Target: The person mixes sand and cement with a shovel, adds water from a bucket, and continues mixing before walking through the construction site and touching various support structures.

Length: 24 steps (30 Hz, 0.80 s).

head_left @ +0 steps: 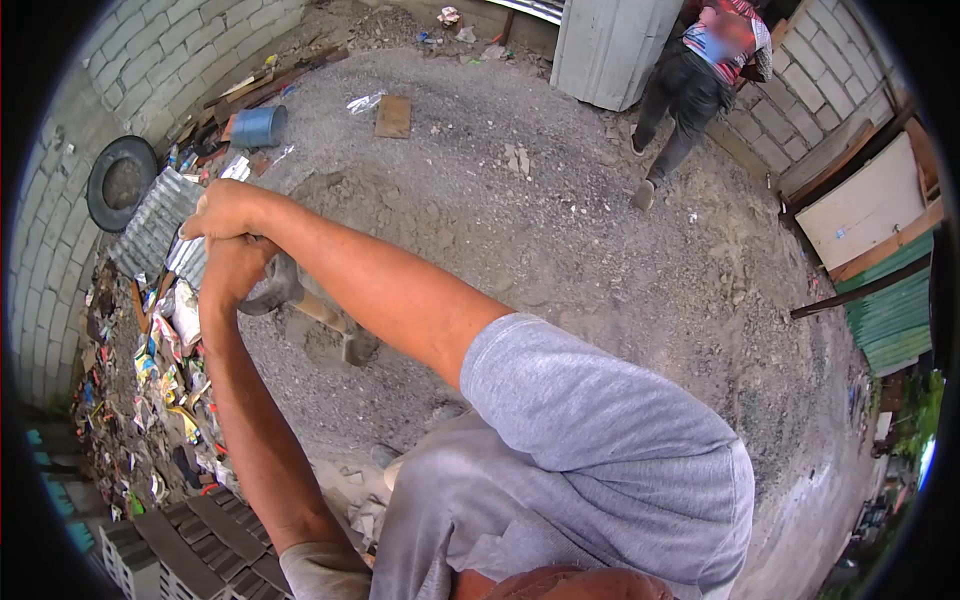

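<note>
My two arms reach to the upper left, and the hands meet there. My right hand (225,208) is closed and sits just above my left hand (238,268), touching it. The left fingers are curled too. What they hold, if anything, is hidden. Beside and partly behind my left hand is a dark grey rounded object (272,292). A short light-brown bar (320,313) runs from it to a grey end piece near the ground. Grey, gritty ground (430,250) lies below.
Another person (690,90) stands at the upper right near a grey metal sheet (605,50). A tyre (122,184), corrugated sheet (155,222), blue bucket (258,127) and scattered rubbish (160,400) lie left. Concrete blocks (190,550) are stacked at lower left. Block walls (170,55) stand behind.
</note>
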Available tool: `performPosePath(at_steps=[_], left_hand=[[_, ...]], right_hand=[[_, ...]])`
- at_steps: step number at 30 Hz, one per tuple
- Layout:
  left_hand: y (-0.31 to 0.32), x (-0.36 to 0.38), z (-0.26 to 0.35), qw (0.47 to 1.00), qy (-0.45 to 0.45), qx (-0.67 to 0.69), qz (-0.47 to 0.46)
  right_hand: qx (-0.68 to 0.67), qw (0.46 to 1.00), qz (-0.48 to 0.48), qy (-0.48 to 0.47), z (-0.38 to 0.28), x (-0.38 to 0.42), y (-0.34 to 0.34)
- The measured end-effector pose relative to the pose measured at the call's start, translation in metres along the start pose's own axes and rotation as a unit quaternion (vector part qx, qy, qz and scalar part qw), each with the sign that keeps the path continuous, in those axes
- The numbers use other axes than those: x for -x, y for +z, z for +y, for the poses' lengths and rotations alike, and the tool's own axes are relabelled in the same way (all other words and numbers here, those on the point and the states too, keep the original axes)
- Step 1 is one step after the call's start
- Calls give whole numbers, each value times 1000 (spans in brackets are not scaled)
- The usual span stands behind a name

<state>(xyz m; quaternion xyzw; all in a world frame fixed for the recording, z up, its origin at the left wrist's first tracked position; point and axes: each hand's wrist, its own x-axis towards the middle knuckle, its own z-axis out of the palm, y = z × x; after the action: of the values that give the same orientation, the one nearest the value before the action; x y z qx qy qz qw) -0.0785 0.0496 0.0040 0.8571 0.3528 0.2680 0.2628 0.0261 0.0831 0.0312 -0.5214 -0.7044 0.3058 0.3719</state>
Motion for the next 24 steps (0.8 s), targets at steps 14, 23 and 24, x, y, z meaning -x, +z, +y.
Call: performPosePath(at_steps=[14,23,24], left_hand=[[-3,8,29,993,-90,59,-40],[-1,9,43,990,-108,74,-46],[0,8,39,990,-108,73,-47]], right_hand=[[-46,999,-5,-18,7,6,1],[-46,999,-16,0,-1,17,-10],[-39,999,-19,1,-1,17,-11]])
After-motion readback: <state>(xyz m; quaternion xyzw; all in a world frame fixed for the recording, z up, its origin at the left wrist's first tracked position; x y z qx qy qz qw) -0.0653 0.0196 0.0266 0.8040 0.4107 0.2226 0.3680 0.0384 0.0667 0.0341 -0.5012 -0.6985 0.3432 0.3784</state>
